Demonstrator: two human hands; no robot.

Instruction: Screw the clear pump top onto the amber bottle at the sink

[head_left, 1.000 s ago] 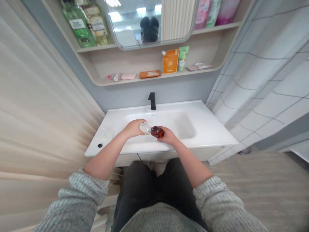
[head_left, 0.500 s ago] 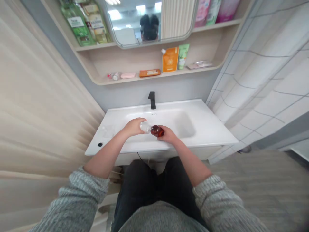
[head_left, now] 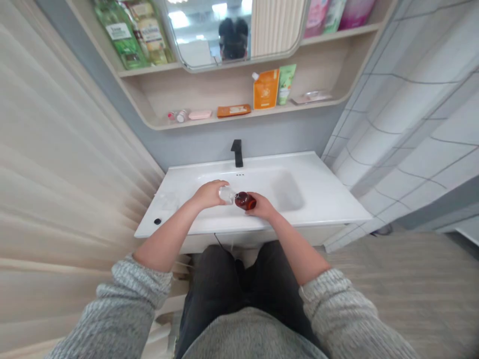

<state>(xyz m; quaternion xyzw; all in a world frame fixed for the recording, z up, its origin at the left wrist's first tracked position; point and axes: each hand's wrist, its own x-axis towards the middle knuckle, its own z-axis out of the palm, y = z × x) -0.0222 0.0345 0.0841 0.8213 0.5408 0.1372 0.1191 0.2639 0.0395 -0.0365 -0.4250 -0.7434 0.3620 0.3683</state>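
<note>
My left hand (head_left: 210, 194) is closed around a small clear bottle (head_left: 226, 195), its opening turned to the right. In my right hand (head_left: 261, 206) is a reddish-brown bottle (head_left: 245, 200), tilted so that its neck points left. The two bottle mouths meet or nearly meet over the front part of the white sink (head_left: 288, 192). Whether liquid passes between them is too small to tell. On the counter left of the basin lie a small black cap (head_left: 157, 221) and a clear, see-through item (head_left: 167, 201) that I cannot name.
A black faucet (head_left: 237, 152) stands behind the basin. Above it, a shelf (head_left: 209, 121) holds an orange pouch (head_left: 266, 89), a green tube (head_left: 286, 85) and several small items, below a mirror (head_left: 209, 35). A pale curtain (head_left: 75, 164) hangs on the left, a tiled wall (head_left: 404, 129) on the right.
The view has shifted slightly. Both hands keep their hold on the bottles, mouth to mouth, with hardly any visible movement.
</note>
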